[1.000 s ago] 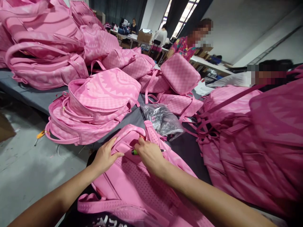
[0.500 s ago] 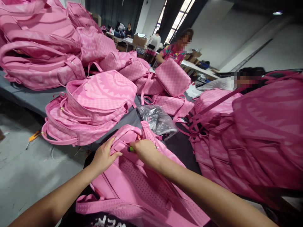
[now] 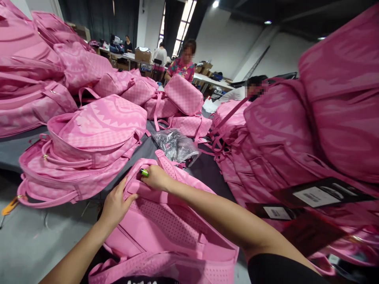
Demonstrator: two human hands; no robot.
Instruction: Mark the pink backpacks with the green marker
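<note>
A pink backpack (image 3: 134, 230) lies in front of me, its dotted mesh back panel and shoulder straps facing up. My left hand (image 3: 115, 203) pinches the left side of its top edge between thumb and fingers. Closed around a small green-and-black handled tool (image 3: 144, 172), my right hand (image 3: 157, 178) rests at the top of the same backpack, near the base of a strap (image 3: 166, 162). Only one end of the tool shows; its working end is hidden, so its exact kind is unclear.
Stacked pink backpacks (image 3: 97, 126) stand left, and a tall pile (image 3: 275, 118) with hanging tags (image 3: 318, 195) stands right. A clear plastic bag (image 3: 176, 144) lies ahead on the dark tabletop (image 3: 204, 173). An orange-handled tool (image 3: 11, 206) hangs at left. People work beyond.
My view has swung to the right, so things appear further left and the tags show. My right hand stays at the backpack's top with the green-and-black tool; my left hand keeps its hold.
</note>
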